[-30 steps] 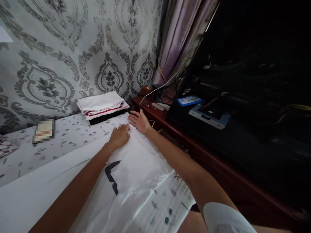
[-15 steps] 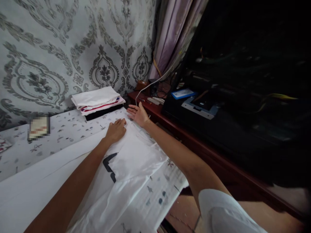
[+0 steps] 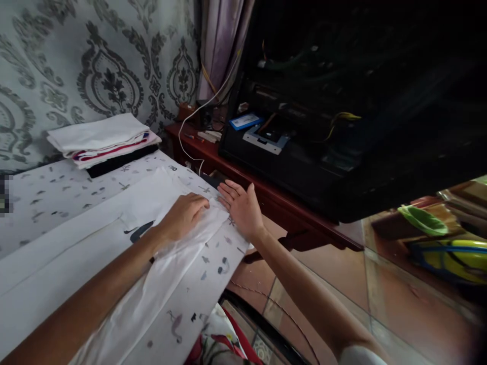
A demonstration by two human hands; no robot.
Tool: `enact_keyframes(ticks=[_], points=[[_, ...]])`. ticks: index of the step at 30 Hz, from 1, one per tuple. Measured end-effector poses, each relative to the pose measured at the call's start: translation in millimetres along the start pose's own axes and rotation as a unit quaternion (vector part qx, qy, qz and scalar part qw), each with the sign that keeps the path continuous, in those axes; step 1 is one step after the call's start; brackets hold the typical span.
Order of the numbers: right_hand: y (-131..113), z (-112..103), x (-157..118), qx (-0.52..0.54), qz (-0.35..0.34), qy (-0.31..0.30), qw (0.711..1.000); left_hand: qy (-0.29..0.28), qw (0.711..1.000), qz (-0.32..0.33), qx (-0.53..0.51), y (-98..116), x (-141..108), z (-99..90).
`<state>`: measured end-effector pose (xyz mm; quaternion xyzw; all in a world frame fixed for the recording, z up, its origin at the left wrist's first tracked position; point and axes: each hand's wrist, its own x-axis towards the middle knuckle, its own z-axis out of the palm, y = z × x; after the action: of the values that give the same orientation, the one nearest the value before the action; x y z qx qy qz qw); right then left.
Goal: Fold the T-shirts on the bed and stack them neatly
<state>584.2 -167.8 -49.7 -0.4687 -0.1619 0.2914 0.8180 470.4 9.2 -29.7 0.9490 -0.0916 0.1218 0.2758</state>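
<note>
Grip of the left hand [image 3: 185, 215]: fingers bent together, resting on the white cloth [image 3: 152, 289]; the thumb and the fingertip undersides are hidden, so whether the cloth is pinched or only pressed cannot be told. Grip of the right hand [image 3: 244, 208]: open, holding nothing visible.

Left to right:

- Far left of both grips, a pixelated item [image 3: 4, 195] is cut off by the picture edge and cannot be identified.
- Beyond and left of the left grip, a folded cloth stack [image 3: 102, 134] lies on a black cloth [image 3: 124, 160], both on the patterned tabletop [image 3: 34, 208].
- The white cloth lies flat on the left and wrinkled beneath the left grip. The left forearm, entering from the lower left, covers part of it; its dark print [image 3: 140, 231] is only partly visible.
- Left hand: back upward, knuckles raised, wrist low over the white cloth.
- Right hand: just right of the left grip, at the tabletop edge, palm exposed, fingers extended leftward, thumb raised. Contact with the white cloth cannot be confirmed. The forearm rises from the lower right; its pale sleeve [image 3: 359, 356] is cut off.
- Beyond and right of the right grip, the black casing [image 3: 281, 172] has a dark interior, its details hard to discern.
</note>
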Motion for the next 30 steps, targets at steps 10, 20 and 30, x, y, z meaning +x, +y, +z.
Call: enact_keyframes(ticks=[10, 20, 30], points=[[1, -4, 4, 0.028, 0.012, -0.013, 0.999, 0.005, 1.0, -0.017, -0.019, 0, -8, 26.3], [1, -3, -5, -0.133, -0.036, 0.007, 0.99, -0.028, 0.989, -0.088, 0.111, 7, 7, 17.8], [-25, -23, -22, -0.616, -0.09, -0.13, 0.771, -0.018, 0.994, -0.093, 0.062, -11, 8, 4.1]])
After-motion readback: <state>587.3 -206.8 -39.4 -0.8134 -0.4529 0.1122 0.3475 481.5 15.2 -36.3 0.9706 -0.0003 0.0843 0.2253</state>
